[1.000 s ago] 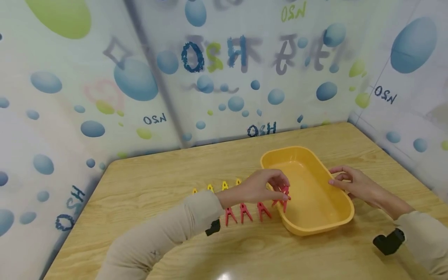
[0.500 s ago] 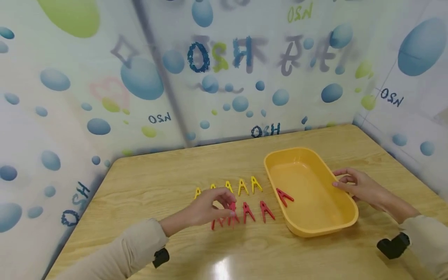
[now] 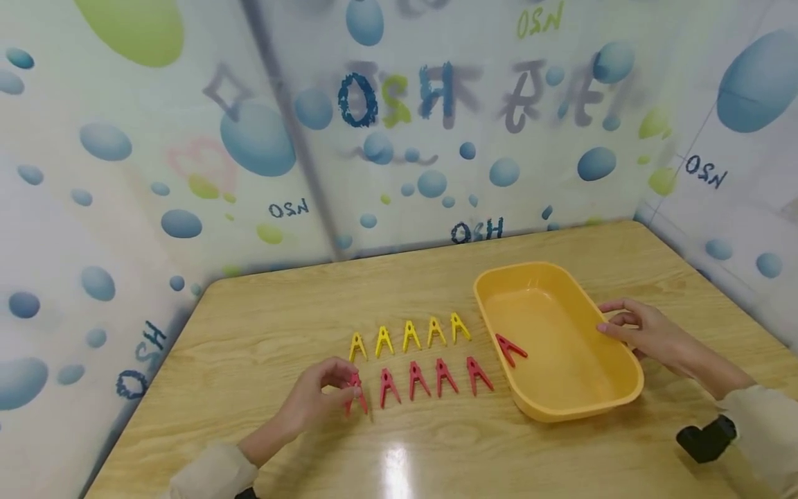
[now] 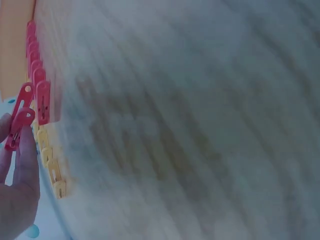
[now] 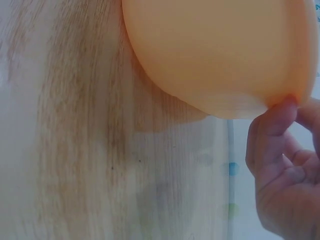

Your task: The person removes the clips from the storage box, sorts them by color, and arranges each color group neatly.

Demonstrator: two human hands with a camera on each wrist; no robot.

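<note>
In the head view my left hand (image 3: 318, 395) is at the left end of a row of red clothespins (image 3: 416, 381). Thumb and fingers pinch one red clothespin (image 4: 20, 117), which the left wrist view shows up close, apart from the row. Behind the red row stand several yellow clothespins (image 3: 410, 335). My right hand (image 3: 645, 334) grips the right rim of a yellow-orange plastic basin (image 3: 557, 416); in the right wrist view its thumb and fingers meet at the wall. Another red clothespin (image 3: 510, 350) is at the basin's inner left side; whether it is clipped on I cannot tell.
Everything rests on a light wooden table (image 3: 262, 312). A white wall covering (image 3: 399, 187) with blue and green bubbles rises behind the table and along both sides.
My left hand has left the basin's left rim, where a red clothespin stays, and moved left to the far end of the red row. The right hand keeps its grip on the basin.
</note>
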